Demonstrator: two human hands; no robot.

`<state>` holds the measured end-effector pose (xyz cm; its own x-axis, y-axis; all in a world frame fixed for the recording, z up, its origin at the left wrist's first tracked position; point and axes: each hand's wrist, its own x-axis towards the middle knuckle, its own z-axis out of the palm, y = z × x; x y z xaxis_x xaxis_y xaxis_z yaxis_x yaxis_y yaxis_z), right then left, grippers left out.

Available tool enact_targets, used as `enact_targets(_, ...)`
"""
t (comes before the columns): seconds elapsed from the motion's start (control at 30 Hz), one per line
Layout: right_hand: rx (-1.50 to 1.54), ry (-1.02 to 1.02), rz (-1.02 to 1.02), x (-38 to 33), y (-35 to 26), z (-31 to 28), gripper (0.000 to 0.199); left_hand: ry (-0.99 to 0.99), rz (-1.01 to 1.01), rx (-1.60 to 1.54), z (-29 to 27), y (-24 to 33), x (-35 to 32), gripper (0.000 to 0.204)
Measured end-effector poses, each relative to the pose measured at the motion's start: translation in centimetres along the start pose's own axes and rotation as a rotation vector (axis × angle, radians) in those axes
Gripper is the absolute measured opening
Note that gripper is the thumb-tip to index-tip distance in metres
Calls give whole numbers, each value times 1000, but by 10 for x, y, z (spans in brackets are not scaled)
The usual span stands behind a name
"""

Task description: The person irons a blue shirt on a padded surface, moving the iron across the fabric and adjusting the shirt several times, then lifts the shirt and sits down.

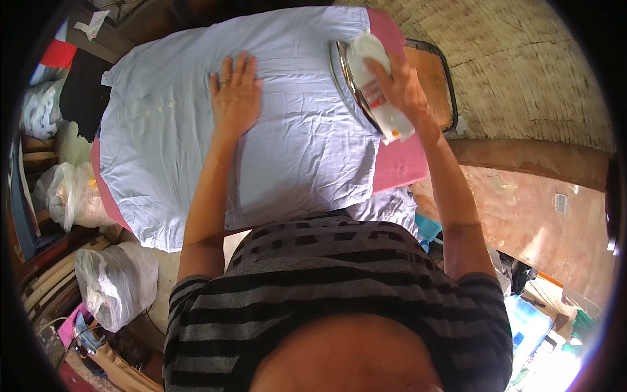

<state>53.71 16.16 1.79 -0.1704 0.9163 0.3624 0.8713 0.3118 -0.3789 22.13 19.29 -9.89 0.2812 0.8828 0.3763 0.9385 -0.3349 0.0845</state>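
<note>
Right hand (406,95) is gripping iron (373,95), fingers curled around handle, at right edge of shirt (287,150); left hand (236,101) is lying on shirt, fingers slightly spread. Risk: loose wrinkles getting pressed into creases.

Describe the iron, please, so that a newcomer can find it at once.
Find the pink board spread with a pale blue garment. Near the garment's right end, the right hand holds the iron. Its white body and curved, shiny metal edge stand out from the garment.
</note>
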Motion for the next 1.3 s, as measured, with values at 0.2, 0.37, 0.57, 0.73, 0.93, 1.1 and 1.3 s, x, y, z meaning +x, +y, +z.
enact_targets(0.2, 147, -141, 314, 59, -11, 20, 42, 30, -51, 22, -2, -35, -11, 50)
enact_targets(0.37, 162, -172, 127, 2, 0, 9, 48, 19, -91, 55, -4, -29, -9, 49)
enact_targets(0.57, 217, -459, 146, 2, -21, -13, 50, 44, -99, -55, -5, -28, -12, 54)
enact_targets(0.73, 183, -423, 80, 59, -36, 33, 55, 46, -52, -55, -10, -31, -12, 60)
enact_targets(0.93, 206, -360, 221, 62, -59, 36, 54, 3, 13, -63, -8, -48, -9, 62)
enact_targets(1.1, 257, -454, 201, 6, -49, 11, 56, 9, 17, -32, -11, -48, -9, 62)
enact_targets(1.3, 258, -381, 161, 57, -54, 39, 53, 5, 6, -59, -14, -43, -7, 63)
